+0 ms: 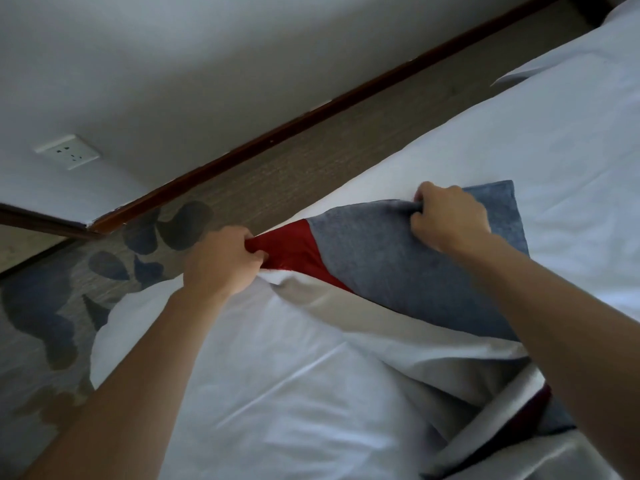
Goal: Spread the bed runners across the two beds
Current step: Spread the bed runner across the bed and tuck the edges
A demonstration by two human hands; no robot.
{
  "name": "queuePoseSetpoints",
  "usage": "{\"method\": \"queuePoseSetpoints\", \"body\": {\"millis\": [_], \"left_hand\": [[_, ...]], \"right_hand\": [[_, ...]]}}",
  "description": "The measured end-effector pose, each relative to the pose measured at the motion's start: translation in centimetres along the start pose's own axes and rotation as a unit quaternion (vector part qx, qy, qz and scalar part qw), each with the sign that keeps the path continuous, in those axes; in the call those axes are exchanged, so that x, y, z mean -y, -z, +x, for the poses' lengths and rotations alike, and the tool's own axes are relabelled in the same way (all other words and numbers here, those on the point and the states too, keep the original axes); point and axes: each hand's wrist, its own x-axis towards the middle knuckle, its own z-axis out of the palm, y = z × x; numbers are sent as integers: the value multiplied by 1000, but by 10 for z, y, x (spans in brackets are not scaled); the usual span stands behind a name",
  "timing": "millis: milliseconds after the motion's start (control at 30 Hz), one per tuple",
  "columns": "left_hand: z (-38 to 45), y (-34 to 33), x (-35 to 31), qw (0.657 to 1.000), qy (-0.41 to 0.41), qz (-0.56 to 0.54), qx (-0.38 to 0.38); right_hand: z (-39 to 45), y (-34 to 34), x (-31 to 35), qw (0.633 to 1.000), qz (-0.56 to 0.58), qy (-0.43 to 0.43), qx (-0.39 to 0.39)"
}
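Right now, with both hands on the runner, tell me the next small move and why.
Probably pull the runner toward the bed's far edge and flatten it: the left hand grips its red part, the right hand its blue edge, and the rest lies bunched behind.

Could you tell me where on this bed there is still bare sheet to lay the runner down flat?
Bare sheet lies beyond the right hand, toward the pillow, and below the left hand. The bunched runner crowds the middle and lower right.
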Motion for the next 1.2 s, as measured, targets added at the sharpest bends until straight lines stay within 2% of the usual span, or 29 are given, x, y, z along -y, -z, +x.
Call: {"method": "queuePoseSetpoints", "body": {"millis": [100,267,400,567,667,733,833,967,1100,1200], "left_hand": [[2,-4,-1,1000,2,-8,-20],[14,6,30,996,39,-56,-56],[24,8,52,996,54,-66,-34],[24,5,61,994,58,-85,-25],[22,9,48,995,40,-60,-72],[16,11,23,990,-3,-35,-136],[-5,8,-36,972,-138,-58,-182],[-43,-16,-122,939,-305,-137,-88],[-90,-54,-194,905,-415,-74,-55],[-120,-78,-224,884,-464,-2,-58]], "right_hand": [[12,3,9,1000,-20,13,10],[53,16,55,996,20,62,-67],[65,14,92,993,44,98,-43],[52,1,87,993,44,102,-42],[37,10,73,989,67,109,-69],[21,18,56,987,73,108,-95],[-12,27,16,987,77,74,-122],[-71,31,-49,991,61,8,-121],[-142,18,-101,992,39,-45,-112],[-196,1,-124,990,62,-105,-67]]}}
